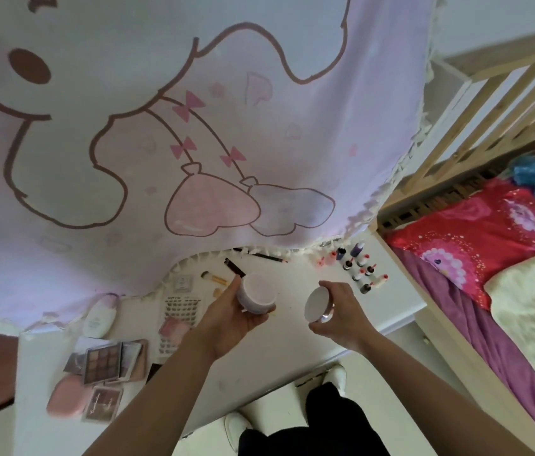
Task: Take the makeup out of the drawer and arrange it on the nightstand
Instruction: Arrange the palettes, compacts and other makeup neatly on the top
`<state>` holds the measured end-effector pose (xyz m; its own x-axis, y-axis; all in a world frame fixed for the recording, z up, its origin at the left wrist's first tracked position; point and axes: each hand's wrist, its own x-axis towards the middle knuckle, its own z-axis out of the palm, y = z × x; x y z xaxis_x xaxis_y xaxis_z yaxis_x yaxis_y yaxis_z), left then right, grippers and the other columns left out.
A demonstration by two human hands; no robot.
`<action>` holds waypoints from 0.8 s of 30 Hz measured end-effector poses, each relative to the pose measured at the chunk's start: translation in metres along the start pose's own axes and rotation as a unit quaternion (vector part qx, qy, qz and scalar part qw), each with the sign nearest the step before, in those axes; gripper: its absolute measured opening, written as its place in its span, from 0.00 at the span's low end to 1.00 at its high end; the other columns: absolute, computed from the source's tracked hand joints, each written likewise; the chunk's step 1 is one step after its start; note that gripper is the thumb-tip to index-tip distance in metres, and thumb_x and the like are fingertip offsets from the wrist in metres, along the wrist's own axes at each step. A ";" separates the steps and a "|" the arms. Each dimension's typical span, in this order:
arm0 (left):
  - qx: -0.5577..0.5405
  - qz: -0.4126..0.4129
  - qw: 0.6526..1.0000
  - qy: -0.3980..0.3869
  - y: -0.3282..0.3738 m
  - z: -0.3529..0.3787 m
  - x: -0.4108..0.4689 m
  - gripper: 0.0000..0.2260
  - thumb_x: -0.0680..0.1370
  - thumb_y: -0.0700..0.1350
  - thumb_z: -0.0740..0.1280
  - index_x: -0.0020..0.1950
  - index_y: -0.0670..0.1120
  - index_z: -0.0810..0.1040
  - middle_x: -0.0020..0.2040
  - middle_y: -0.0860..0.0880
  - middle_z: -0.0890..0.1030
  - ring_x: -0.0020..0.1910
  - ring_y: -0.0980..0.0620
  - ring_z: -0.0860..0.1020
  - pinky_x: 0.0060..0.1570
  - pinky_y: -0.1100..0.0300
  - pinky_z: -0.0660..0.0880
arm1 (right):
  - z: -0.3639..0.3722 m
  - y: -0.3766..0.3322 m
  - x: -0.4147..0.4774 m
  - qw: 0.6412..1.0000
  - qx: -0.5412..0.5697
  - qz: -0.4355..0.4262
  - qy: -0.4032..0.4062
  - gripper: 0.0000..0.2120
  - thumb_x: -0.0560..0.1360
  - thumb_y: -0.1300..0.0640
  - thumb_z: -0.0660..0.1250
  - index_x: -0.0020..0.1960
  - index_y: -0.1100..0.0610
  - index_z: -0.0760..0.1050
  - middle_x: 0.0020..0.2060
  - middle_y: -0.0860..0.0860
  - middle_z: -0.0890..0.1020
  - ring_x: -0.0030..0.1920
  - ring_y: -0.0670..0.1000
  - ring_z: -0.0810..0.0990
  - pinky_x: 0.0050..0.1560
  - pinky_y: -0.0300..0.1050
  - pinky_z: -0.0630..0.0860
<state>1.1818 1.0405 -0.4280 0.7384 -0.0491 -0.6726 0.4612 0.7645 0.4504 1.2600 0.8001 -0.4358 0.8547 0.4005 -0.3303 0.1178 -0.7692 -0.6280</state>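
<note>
My left hand (231, 319) grips a round pink-topped jar (257, 292) above the white nightstand (292, 350). To its right, my right hand (341, 315) holds a round white lid or compact (318, 305) tilted on edge, apart from the jar. On the nightstand lie an eyeshadow palette (102, 362), a pink case (65, 401), a white tube (100, 319), a brush (215, 278), pencils (267, 257) and several small bottles (363, 271) at the back right.
A large pink cartoon-print curtain (161, 143) hangs over the back of the nightstand. A wooden bed frame (456, 153) with a red pillow (476, 238) and purple sheet stands to the right. My white shoes (236, 429) are on the floor below.
</note>
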 end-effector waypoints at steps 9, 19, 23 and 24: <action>-0.055 -0.002 0.994 0.096 -0.040 0.032 0.049 0.20 0.82 0.51 0.61 0.66 0.37 0.73 0.61 0.34 0.79 0.59 0.33 0.79 0.53 0.44 0.80 | 0.014 0.070 0.025 0.994 0.022 0.070 0.082 0.43 0.66 0.44 0.79 0.74 0.53 0.64 0.66 0.49 0.70 0.66 0.51 0.70 0.64 0.48 0.72; 0.178 0.015 0.961 0.211 -0.069 0.063 0.141 0.14 0.83 0.51 0.62 0.63 0.44 0.76 0.56 0.44 0.80 0.50 0.48 0.79 0.45 0.55 0.76 | 0.035 0.104 0.035 0.977 0.057 0.185 0.091 0.41 0.67 0.49 0.79 0.75 0.52 0.64 0.62 0.57 0.68 0.57 0.61 0.78 0.52 0.53 0.76; 0.281 0.026 0.929 0.238 -0.075 0.069 0.162 0.17 0.82 0.52 0.63 0.64 0.42 0.75 0.49 0.46 0.79 0.44 0.52 0.76 0.39 0.58 0.71 | 0.036 0.103 0.040 0.963 0.106 0.225 0.101 0.41 0.68 0.50 0.79 0.74 0.54 0.63 0.64 0.55 0.66 0.47 0.55 0.81 0.53 0.49 0.77; 0.292 0.023 0.925 0.241 -0.077 0.070 0.165 0.17 0.82 0.52 0.63 0.64 0.42 0.75 0.47 0.46 0.78 0.42 0.52 0.75 0.38 0.58 0.71 | 0.036 0.102 0.040 0.961 0.111 0.232 0.101 0.41 0.68 0.49 0.79 0.74 0.53 0.63 0.64 0.54 0.66 0.46 0.53 0.82 0.53 0.49 0.78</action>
<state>1.3025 0.9285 -0.5322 0.5223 0.3749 -0.7659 0.7263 0.2751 0.6299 1.2882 0.7557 -0.5385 0.8724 -0.0827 -0.4817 -0.3919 -0.7072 -0.5884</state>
